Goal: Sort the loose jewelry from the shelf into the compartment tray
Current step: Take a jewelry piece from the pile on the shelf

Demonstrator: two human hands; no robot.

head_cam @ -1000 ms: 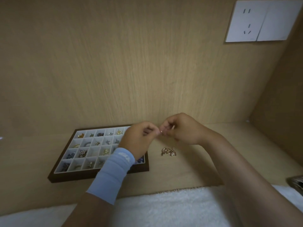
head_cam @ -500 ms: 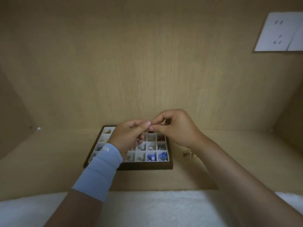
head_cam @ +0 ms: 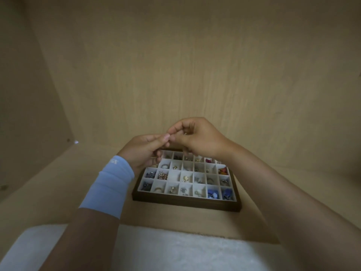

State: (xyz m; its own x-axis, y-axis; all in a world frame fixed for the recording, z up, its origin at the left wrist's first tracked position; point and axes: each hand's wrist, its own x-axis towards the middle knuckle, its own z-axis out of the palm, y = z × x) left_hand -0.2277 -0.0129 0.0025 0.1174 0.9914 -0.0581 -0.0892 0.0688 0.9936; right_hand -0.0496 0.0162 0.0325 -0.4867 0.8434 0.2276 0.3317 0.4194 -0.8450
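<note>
The dark-framed compartment tray [head_cam: 185, 203] lies on the wooden shelf, and its white cells hold rings, beads and blue and red stones. My left hand [head_cam: 144, 151] and my right hand [head_cam: 197, 137] hover over the tray's far left corner. Their fingertips are pinched together on a tiny piece of jewelry, which the fingers almost hide. No loose jewelry shows on the shelf; my right forearm covers the spot to the right of the tray.
A light blue wristband [head_cam: 109, 184] wraps my left forearm. A white fluffy cloth [head_cam: 175, 251] lies along the shelf's front edge. The wooden back wall [head_cam: 185, 75] and left side wall [head_cam: 29, 114] close in the niche.
My joined hands moved from right of the tray to over its far left corner. The view swung, so the tray is now central, and the loose gold pile and wall socket left the view.
</note>
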